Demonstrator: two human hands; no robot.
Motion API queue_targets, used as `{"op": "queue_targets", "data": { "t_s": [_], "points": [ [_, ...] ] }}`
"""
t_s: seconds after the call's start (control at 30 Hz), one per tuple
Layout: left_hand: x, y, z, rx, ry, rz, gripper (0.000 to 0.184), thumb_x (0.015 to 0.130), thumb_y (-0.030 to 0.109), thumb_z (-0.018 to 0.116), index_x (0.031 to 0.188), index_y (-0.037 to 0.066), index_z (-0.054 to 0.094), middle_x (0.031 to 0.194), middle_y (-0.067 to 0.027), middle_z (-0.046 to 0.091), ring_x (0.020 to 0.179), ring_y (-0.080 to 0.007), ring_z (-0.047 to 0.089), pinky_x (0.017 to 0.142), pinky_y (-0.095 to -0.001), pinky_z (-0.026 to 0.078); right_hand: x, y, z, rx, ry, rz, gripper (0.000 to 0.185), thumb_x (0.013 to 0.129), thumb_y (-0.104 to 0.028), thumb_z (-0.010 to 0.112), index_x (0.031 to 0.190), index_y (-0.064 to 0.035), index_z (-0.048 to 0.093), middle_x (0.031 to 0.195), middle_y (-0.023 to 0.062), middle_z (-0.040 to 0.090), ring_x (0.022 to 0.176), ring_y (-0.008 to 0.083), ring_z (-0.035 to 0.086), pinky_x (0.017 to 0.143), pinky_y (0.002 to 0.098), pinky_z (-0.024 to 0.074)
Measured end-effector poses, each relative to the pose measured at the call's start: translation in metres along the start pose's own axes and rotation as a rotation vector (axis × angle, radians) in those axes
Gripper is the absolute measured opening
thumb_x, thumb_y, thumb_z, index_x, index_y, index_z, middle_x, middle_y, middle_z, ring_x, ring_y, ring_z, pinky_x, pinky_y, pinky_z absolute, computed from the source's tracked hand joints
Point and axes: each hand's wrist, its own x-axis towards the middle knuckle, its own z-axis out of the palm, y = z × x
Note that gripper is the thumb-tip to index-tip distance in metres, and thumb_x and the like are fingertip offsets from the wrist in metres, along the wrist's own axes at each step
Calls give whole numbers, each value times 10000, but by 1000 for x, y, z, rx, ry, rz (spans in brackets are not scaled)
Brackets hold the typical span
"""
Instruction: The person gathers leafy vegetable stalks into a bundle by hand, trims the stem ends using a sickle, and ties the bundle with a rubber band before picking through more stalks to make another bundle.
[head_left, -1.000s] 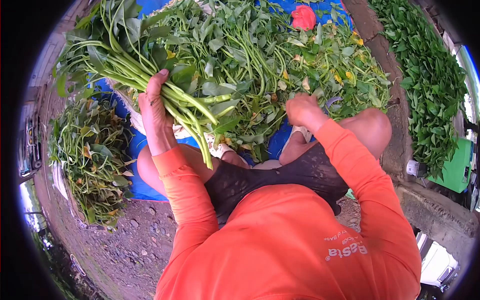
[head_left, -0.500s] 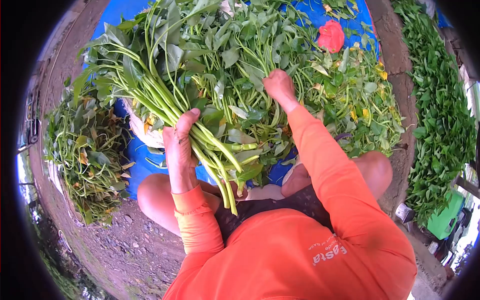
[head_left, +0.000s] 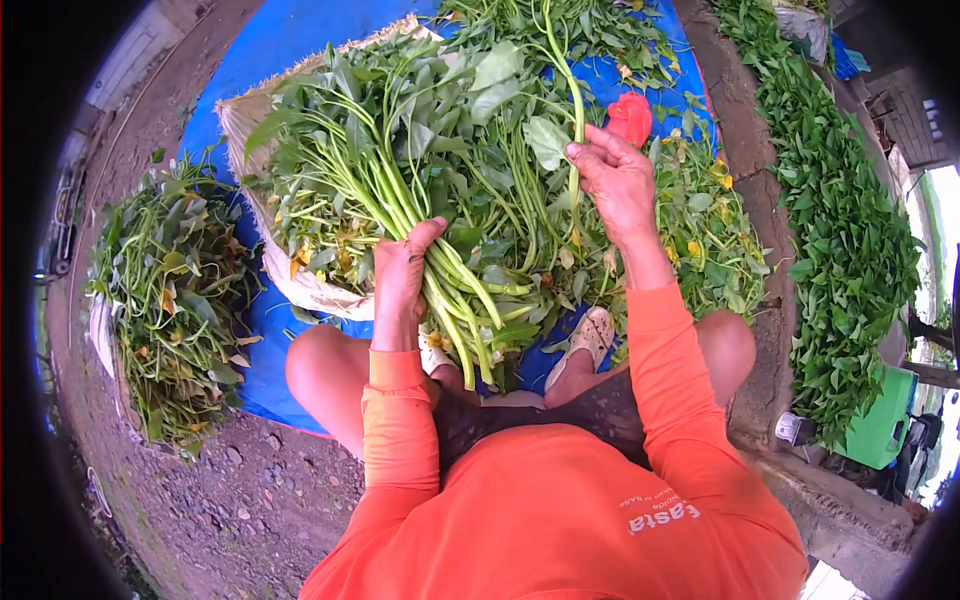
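My left hand [head_left: 402, 272] is closed around a bunch of water spinach [head_left: 385, 180], with leaves fanning up and away and cut stem ends pointing down toward my lap. To the right, my right hand [head_left: 622, 188] pinches a single water spinach stem [head_left: 574, 88] between thumb and fingers. That stem stands roughly upright and carries a broad leaf beside my fingertips. Beneath both hands spreads a heap of loose water spinach [head_left: 510, 215], partly on an opened woven sack [head_left: 245, 150].
A blue tarp [head_left: 270, 50] lies under the heap. A red plastic bag [head_left: 629, 119] rests behind my right hand. Yellowing greens [head_left: 175, 310] are piled at left, and a long row of leafy greens [head_left: 850, 230] runs along the right near a green container [head_left: 882, 420].
My right hand has risen from the heap and moved right, now with a stem in it. The left hand still grips the bunch. The view has shifted, showing more of the sack.
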Motion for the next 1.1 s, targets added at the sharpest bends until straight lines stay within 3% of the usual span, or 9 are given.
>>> {"op": "queue_targets", "data": {
  "t_s": [0.23, 0.27, 0.3, 0.4, 0.8, 0.9, 0.93, 1.0, 1.1],
  "points": [
    [-20, -8, 7, -15, -159, 26, 294, 868, 178, 839, 1012, -37, 700, 818, -75, 709, 613, -156, 675, 566, -309, 581, -68, -60, 27, -577, 244, -578, 312, 913, -45, 804, 1215, 27, 778, 885, 117, 726, 727, 177, 667, 686, 323, 536],
    [-26, -7, 10, -17, -190, 27, 276, 864, 164, 835, 1002, -34, 700, 822, -73, 713, 624, -158, 678, 569, -312, 580, -78, -65, 37, -611, 198, -553, 310, 911, -61, 792, 1213, 11, 784, 892, 155, 721, 734, 234, 685, 696, 371, 542],
    [-34, -2, 13, -17, -216, 26, 258, 861, 150, 831, 992, -30, 701, 825, -71, 716, 636, -161, 682, 571, -315, 579, -89, -61, 46, -646, 118, -468, 320, 959, -105, 798, 1259, 5, 778, 908, 72, 722, 752, 137, 642, 732, 290, 539],
    [-34, -10, 19, -93, -310, 63, 329, 881, 151, 819, 1110, -57, 706, 927, -93, 747, 727, -160, 709, 670, -321, 612, -109, -13, 59, -456, -303, -62, 304, 1011, -140, 756, 1279, 3, 768, 1111, 134, 808, 985, 117, 700, 880, 291, 569],
    [-44, -13, 25, -49, -357, 336, 346, 878, 151, 854, 1136, -3, 682, 973, -48, 735, 815, -146, 678, 753, -311, 561, -135, -21, 48, -631, -486, -257, 328, 1037, -119, 649, 1316, 45, 700, 1149, 233, 725, 1010, 326, 714, 926, 362, 560],
    [-50, 7, 24, 85, -312, 356, 296, 848, 101, 809, 1094, -16, 693, 943, -55, 744, 798, -142, 678, 732, -316, 561, -141, -11, 39, -699, -437, -608, 382, 1000, -106, 649, 1336, 74, 672, 1214, 272, 703, 994, 410, 718, 938, 436, 574],
    [-53, 17, 24, 131, -289, 393, 302, 840, 101, 807, 1092, -21, 694, 941, -57, 746, 791, -143, 678, 729, -317, 562, -148, -27, 33, -700, -462, -517, 458, 982, -119, 670, 1411, 40, 645, 1215, 223, 704, 981, 321, 708, 929, 397, 571],
    [-45, 43, 21, 277, -260, 509, 416, 809, 115, 812, 1164, -45, 666, 934, -74, 754, 797, -165, 693, 739, -328, 572, -157, -52, 20, -696, -420, -473, 460, 989, -138, 678, 1415, 33, 649, 1238, 216, 704, 975, 307, 717, 908, 390, 579],
    [-47, 115, 21, 804, -13, 599, 565, 797, 157, 831, 1253, -52, 571, 957, -183, 776, 856, -302, 753, 785, -416, 600, -169, -74, -14, -626, -407, -336, 408, 1007, -168, 711, 1369, 20, 693, 1207, 171, 745, 948, 225, 733, 850, 353, 591]
  ]
}}
